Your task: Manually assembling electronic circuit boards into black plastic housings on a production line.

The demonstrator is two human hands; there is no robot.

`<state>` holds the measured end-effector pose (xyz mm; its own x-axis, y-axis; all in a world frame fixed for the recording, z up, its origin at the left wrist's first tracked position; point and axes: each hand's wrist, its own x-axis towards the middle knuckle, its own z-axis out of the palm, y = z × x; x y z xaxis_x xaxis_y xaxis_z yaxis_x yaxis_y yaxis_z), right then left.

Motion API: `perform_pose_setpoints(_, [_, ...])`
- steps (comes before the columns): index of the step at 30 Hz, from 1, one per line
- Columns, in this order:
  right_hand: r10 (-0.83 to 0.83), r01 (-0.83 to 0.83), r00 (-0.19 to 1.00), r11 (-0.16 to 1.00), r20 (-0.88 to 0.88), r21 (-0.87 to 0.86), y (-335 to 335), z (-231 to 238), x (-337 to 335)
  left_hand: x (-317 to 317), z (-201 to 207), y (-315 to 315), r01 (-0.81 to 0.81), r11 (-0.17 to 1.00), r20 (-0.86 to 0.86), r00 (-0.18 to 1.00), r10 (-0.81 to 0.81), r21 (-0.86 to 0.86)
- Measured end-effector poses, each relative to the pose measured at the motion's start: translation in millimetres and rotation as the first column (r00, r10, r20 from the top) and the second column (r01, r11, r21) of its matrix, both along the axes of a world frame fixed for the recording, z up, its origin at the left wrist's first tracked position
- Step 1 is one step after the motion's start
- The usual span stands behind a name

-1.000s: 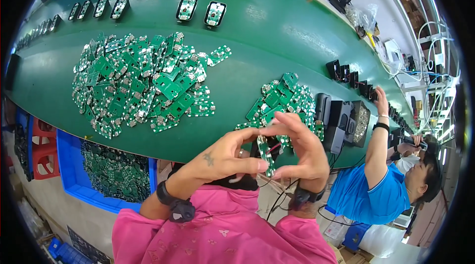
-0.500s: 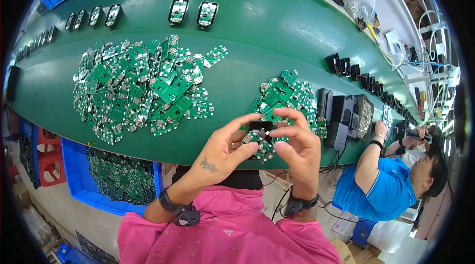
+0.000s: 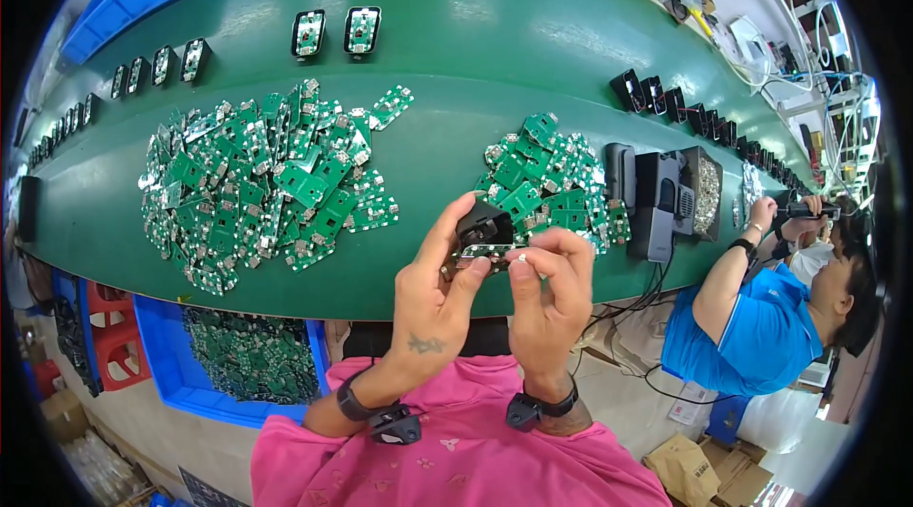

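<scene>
My left hand [image 3: 430,293] is closed around a small black plastic housing [image 3: 483,220], tipped with its opening toward me. A green circuit board [image 3: 488,250] sits at the near edge of that housing, under my left thumb. My right hand [image 3: 552,302] is closed in a pinch beside the board, with a tiny white connector [image 3: 522,258] at the tips of thumb and forefinger. Any wire at the connector is too small to follow. Just beyond my hands lies a pile of green circuit boards [image 3: 547,174], and a larger pile of boards [image 3: 252,184] spreads to the left.
Two housings with boards fitted [image 3: 362,31] stand at the back, with a row of more [image 3: 195,60] leftward. Black housings [image 3: 628,88] line the right. Grey devices [image 3: 656,207] and a parts bin [image 3: 704,193] separate me from a co-worker in blue [image 3: 770,326]. A blue crate [image 3: 176,383] sits below.
The housing has been tilted up and the board now lies edge-on at its opening. My right fingers, spread before, have drawn together into a pinch at the board's right end.
</scene>
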<state>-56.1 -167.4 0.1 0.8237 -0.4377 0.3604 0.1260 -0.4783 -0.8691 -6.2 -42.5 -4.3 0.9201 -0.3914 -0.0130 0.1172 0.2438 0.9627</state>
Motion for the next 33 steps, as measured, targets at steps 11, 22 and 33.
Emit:
perform_pose_setpoints(11, [0.348, -0.363, 0.91, 0.931, -0.225, -0.028, -24.5, 38.8, 1.0, -4.7, -0.3, 1.0, -0.066, 0.997, 0.201, 0.978, 0.055, 0.049])
perform_pose_setpoints(22, [0.376, -0.359, 0.871, 0.926, -0.315, 0.113, -29.4, 41.7, 3.6, 2.0, 3.3, 7.0, -0.033, 0.98, 0.361, 0.932, -0.041, 0.195])
perform_pose_setpoints(33, [0.273, -0.294, 0.917, 0.955, -0.29, -0.031, -22.4, 30.3, 1.1, -4.1, -0.7, 2.4, -0.193, 0.923, 0.579, 0.815, -0.039, 0.334])
